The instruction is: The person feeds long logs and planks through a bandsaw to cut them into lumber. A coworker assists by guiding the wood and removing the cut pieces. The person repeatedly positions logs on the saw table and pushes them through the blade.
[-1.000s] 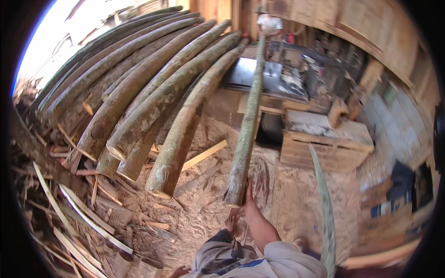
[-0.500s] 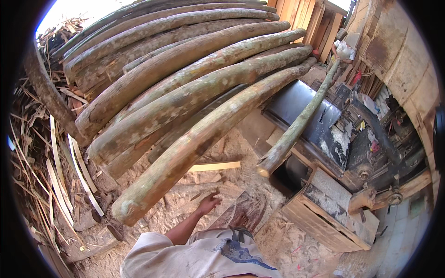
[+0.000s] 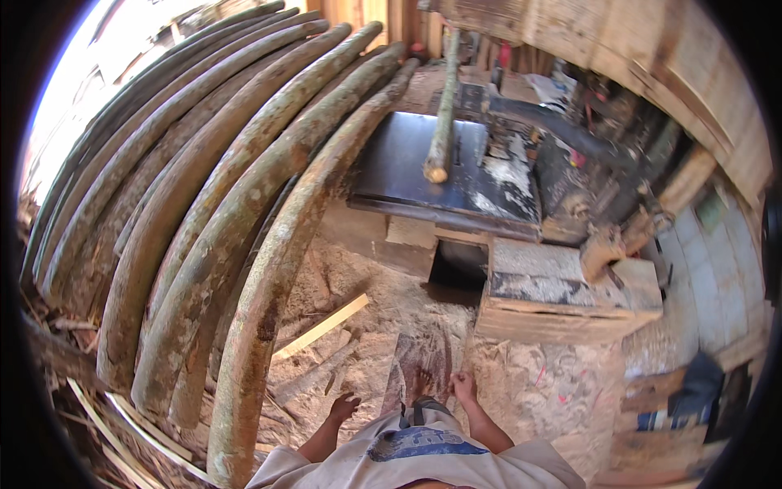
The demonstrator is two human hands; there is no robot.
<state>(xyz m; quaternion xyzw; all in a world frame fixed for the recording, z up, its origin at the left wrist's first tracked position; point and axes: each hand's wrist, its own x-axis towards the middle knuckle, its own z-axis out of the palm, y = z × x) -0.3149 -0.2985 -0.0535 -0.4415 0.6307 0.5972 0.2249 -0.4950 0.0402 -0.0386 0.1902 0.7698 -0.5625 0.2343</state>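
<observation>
My left hand (image 3: 345,407) hangs low in front of me, fingers loosely spread and nothing in it. To its right, my right hand (image 3: 463,386) is held with the fingers curled in; I see nothing in it. Neither hand touches wood. Ahead, a long thin log (image 3: 441,151) lies lengthwise on the dark metal machine table (image 3: 395,167), its pale cut end toward me. Left of my left hand is the nearest of several thick, bark-covered logs (image 3: 265,301) in a large pile.
A wooden box dusted with sawdust (image 3: 562,306) stands below the table, beside a dark opening (image 3: 458,270). A pale wood strip (image 3: 322,328) lies on the sawdust-covered floor, with thin offcuts (image 3: 155,428) at lower left. Machine parts (image 3: 607,204) and timber boards (image 3: 652,57) are at right.
My view has swung right and my right hand has come into it. The thin log has drawn back away from me along the table. The person at its far end is out of sight.
</observation>
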